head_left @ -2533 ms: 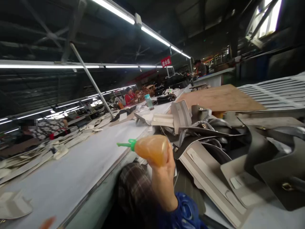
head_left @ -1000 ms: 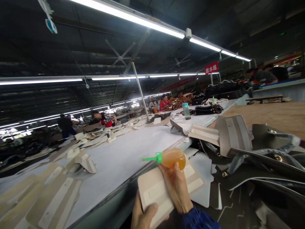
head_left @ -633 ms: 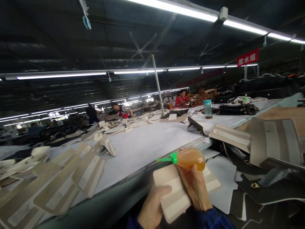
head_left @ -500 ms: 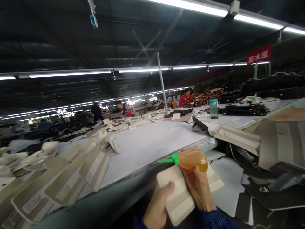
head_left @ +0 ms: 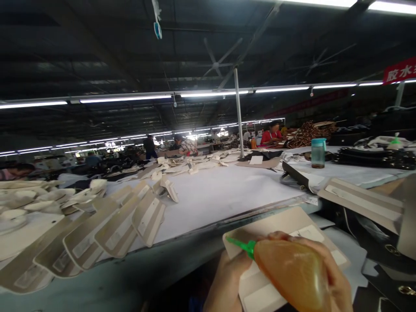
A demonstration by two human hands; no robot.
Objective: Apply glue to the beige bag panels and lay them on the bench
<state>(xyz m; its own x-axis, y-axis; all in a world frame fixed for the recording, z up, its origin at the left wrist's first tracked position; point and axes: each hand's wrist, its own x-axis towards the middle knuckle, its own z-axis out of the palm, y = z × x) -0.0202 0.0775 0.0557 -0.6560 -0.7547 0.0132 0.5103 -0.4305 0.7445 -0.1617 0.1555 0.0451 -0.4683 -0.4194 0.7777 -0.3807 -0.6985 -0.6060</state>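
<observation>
My right hand (head_left: 336, 268) is wrapped round an amber squeeze glue bottle (head_left: 289, 268) with a green nozzle. The nozzle tip points left, over the edge of a beige panel (head_left: 282, 221) with lighter strips on it. Whether the tip touches the panel I cannot tell. At the panel's left side, my left hand (head_left: 225, 281) grips it, with the fingers partly hidden behind. The bottle covers much of the panel's lower part.
Overlapping beige panels (head_left: 120, 225) stand along the table edge at left. White-covered table (head_left: 208, 195) lies ahead. Dark pieces with metal fittings (head_left: 390, 277) are at right. A teal-lidded water bottle (head_left: 317, 154) stands farther back. A person in red (head_left: 271, 136) sits beyond.
The glue bottle has come closer and lower, its nozzle now over the panel's edge. The panel appears turned, and the view has swung left.
</observation>
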